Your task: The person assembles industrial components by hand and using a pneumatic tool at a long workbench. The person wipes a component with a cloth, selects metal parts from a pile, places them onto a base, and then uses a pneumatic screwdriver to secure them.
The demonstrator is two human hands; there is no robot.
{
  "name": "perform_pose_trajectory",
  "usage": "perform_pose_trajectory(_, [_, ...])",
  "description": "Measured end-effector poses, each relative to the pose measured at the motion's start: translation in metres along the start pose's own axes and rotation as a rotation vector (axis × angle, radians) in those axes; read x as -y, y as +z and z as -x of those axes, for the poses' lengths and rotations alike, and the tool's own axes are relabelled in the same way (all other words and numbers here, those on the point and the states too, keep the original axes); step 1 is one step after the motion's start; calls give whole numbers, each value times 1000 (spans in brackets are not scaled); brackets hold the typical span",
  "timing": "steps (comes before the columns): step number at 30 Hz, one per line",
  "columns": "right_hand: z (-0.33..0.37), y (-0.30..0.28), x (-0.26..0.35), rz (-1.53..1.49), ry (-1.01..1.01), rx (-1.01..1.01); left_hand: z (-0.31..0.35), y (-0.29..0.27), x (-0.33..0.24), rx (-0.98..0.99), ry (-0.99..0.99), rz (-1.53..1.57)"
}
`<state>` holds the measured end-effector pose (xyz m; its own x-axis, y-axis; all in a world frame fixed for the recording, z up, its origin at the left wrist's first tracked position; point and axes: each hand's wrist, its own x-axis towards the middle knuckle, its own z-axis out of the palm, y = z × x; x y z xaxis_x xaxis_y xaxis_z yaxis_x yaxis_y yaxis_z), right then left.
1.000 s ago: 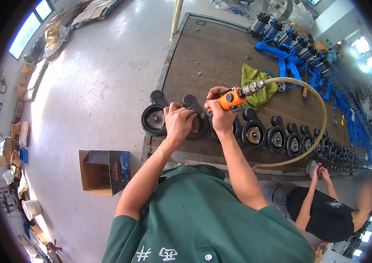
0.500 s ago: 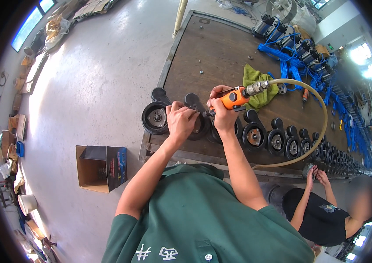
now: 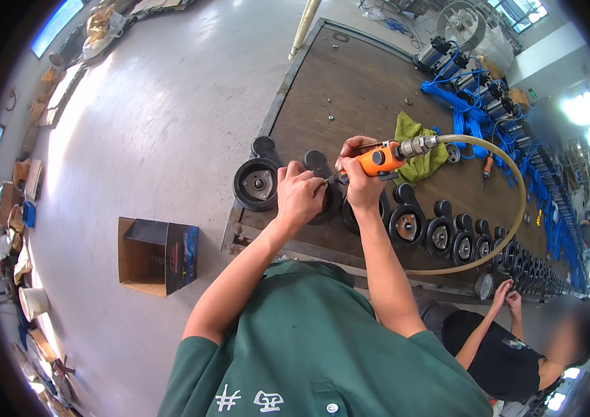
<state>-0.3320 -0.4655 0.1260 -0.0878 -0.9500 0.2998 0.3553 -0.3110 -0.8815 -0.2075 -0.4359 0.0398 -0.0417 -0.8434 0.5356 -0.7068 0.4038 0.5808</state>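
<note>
My right hand grips an orange air screwdriver that lies nearly level, its tip pointing left. A clear yellowish hose runs from its metal coupling. Next to the tip, my left hand has its fingers pinched together; anything small between them is hidden. Both hands are over a black round housing with a short arm, mostly covered by my left hand. Just left of it sits another black housing, its metal centre plate facing up.
More black housings line the table's near edge to the right. A green cloth lies behind the tool. Motors with blue cables stand along the far side. An open carton is on the floor at left; a co-worker works at right.
The view has shifted slightly, so the table sits a little further right. My left fingers are now closer to the screwdriver's tip; my right hand keeps its grip.
</note>
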Motion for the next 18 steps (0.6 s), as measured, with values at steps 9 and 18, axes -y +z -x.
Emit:
perform_pose_trajectory(9, [-4,-3,-14,44,96,200,1,-3,-2,-43,-1,-9])
perform_pose_trajectory(18, [3,7,-35,164,53,124,5,3,4,-45,-37,51])
